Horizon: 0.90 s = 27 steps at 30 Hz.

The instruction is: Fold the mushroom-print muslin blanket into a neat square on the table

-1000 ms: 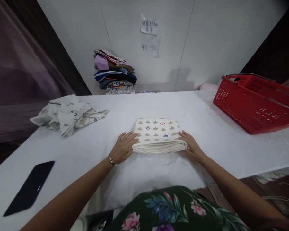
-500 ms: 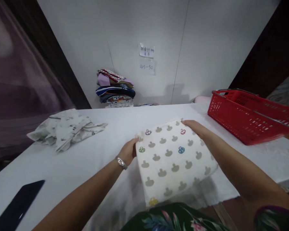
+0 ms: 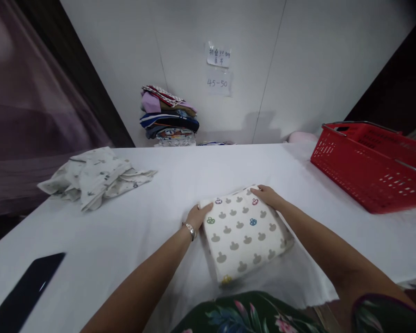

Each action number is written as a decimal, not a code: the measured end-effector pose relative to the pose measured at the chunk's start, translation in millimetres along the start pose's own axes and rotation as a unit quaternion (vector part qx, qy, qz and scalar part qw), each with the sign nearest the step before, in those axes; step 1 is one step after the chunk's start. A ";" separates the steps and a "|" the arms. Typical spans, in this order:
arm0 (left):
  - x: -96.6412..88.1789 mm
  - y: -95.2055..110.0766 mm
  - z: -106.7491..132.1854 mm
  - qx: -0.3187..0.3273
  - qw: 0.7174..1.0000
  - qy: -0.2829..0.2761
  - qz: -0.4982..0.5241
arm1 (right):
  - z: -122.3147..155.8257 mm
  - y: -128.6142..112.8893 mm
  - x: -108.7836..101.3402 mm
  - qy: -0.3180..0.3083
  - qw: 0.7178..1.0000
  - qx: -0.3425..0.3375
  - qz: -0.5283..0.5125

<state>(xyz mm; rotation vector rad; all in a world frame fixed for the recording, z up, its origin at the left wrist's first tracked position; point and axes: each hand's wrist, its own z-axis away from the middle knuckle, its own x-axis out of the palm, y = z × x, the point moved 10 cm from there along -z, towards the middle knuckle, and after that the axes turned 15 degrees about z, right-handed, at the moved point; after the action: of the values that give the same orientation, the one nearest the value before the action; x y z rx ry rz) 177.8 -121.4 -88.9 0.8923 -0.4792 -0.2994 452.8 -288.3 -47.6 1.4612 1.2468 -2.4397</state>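
Observation:
A folded cream cloth with a mushroom print (image 3: 244,233) lies on the white table (image 3: 166,199), turned at an angle, close to my body. My left hand (image 3: 198,215) grips its far left corner, fingers curled round the edge. My right hand (image 3: 268,195) rests on its far right corner with fingers closed over the fold. Both forearms reach in from below.
A crumpled patterned cloth (image 3: 92,176) lies at the left of the table. A stack of folded clothes (image 3: 168,115) stands against the back wall. A red plastic basket (image 3: 370,164) sits at the right. A dark phone (image 3: 24,296) lies at the near left edge.
The folded cloth was lifted and turned from lying square on the table, and now lies flat again at an angle, nearer me. Both hands moved from its sides to its far corners.

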 end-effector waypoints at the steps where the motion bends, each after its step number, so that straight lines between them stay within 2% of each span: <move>1: -3.3 1.1 -3.0 0.019 1.000 0.011 -0.014 | -0.1 -1.1 -3.9 0.035 0.999 -0.018 0.029; 4: -6.9 2.9 -10.0 0.059 0.996 0.014 -0.058 | 1.2 -0.3 -2.3 0.077 0.994 -0.052 0.050; 6: -6.9 8.5 -11.6 0.079 0.992 0.006 -0.098 | 1.7 3.5 3.4 0.063 0.996 -0.054 0.022; 8: -7.1 20.7 -10.0 0.104 0.978 0.008 -0.182 | 1.9 5.9 7.7 0.034 0.998 -0.053 -0.013; 9: -7.2 29.3 -7.9 0.121 0.963 0.016 -0.241 | 1.8 6.5 8.2 0.021 0.998 -0.052 -0.027; 11: -4.8 50.3 -1.0 0.171 0.916 0.040 -0.361 | 0.6 7.9 3.5 0.016 0.998 -0.044 -0.047; 12: 0.4 60.0 3.2 0.202 0.889 0.041 -0.408 | -0.5 8.4 -1.0 0.024 0.998 -0.040 -0.053; 14: 19.9 72.6 11.6 0.266 0.845 0.007 -0.464 | -3.5 6.7 -10.5 0.045 0.996 -0.041 -0.060; 17: 55.6 72.4 18.3 0.324 0.798 -0.079 -0.502 | -8.9 -9.2 -13.3 0.042 0.993 -0.099 -0.039; 19: 71.8 68.0 17.0 0.335 0.774 -0.104 -0.528 | -11.4 -25.6 -9.3 0.034 0.986 -0.164 0.006; 22: 84.8 64.8 14.7 0.354 0.744 -0.105 -0.557 | -13.5 -43.9 -0.4 0.034 0.967 -0.241 0.079; 27: 93.4 67.5 29.9 0.435 0.684 -0.092 -0.578 | -7.5 -58.4 5.6 0.056 0.942 -0.303 0.137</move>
<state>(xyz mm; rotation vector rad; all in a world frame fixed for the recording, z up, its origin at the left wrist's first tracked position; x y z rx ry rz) 245.7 -142.4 6.6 2.0838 -0.1385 -1.4235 431.4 -242.0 -17.8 1.4633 1.5090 -1.6090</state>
